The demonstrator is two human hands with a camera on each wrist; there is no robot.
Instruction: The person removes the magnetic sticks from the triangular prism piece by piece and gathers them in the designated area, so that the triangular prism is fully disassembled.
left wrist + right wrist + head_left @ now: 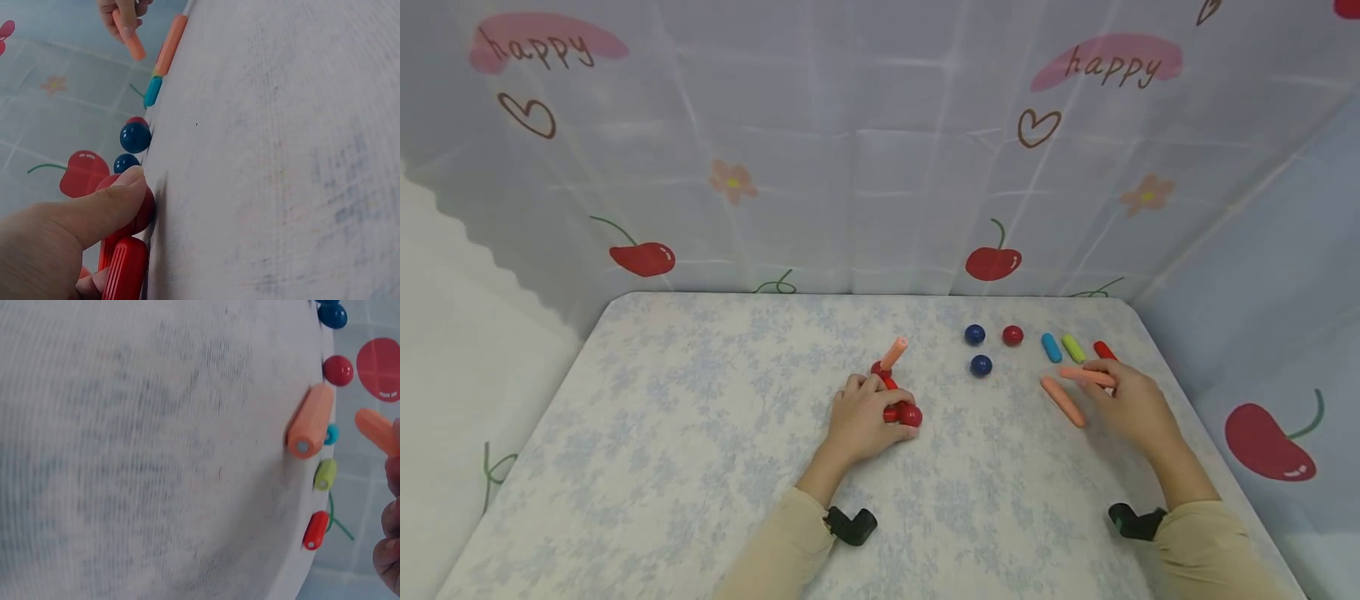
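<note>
My left hand [862,421] grips a joined piece of red balls and red rods on the tabletop, with the thumb on the near red ball [912,416]. From the far red ball an orange rod [894,353] slants up and away. A ridged red rod [127,270] shows beneath the thumb in the left wrist view; the fingers hide part of the piece. Over at the right, my right hand [1138,412] pinches a second orange rod [1087,377] by one end, held above the table. Another long orange rod [1063,402] lies just left of that hand.
Beyond the right hand lie short blue [1051,347], lime green [1073,348] and red [1103,351] rods. Two dark blue balls [981,365] and a loose red ball [1012,335] sit between the hands, farther back. Printed curtains [850,150] border the patterned tabletop [700,433].
</note>
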